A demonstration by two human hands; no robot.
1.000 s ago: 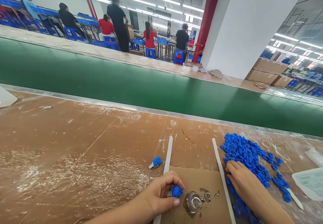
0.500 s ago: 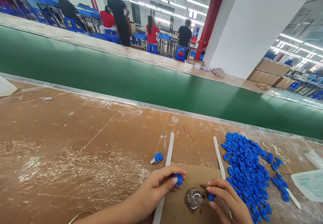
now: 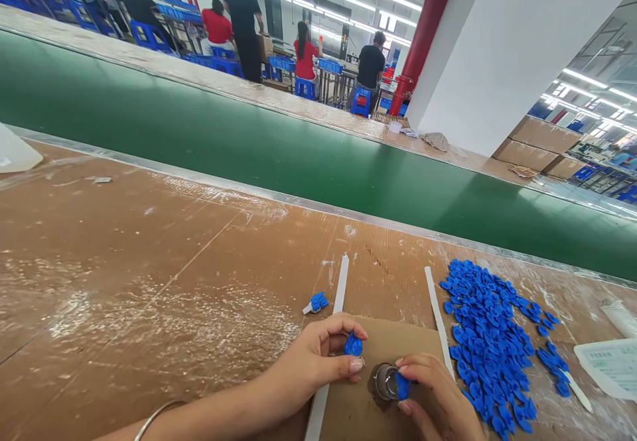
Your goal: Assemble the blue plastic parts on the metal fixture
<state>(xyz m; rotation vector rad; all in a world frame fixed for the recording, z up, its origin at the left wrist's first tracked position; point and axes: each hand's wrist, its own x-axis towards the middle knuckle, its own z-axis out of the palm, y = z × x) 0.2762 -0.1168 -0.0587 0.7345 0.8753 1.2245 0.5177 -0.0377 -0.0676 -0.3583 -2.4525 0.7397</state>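
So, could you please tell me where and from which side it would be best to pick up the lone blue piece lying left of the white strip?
Probably by its blue body, from above. The lone blue piece lies flat on the table, apart from the left white strip, with bare surface all round. Its pale tip points left and looks too thin to pinch, so finger and thumb would close across the wider blue end.

a pile of small parts (image 3: 490, 325) lies right of the cardboard sheet (image 3: 358, 414), conveyor belt (image 3: 279, 156) behind both

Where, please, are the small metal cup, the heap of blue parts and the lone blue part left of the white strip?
small metal cup (image 3: 385, 381), head view, on its rim.
heap of blue parts (image 3: 490, 328), head view, mid-heap.
lone blue part (image 3: 318, 302), head view, its blue body.
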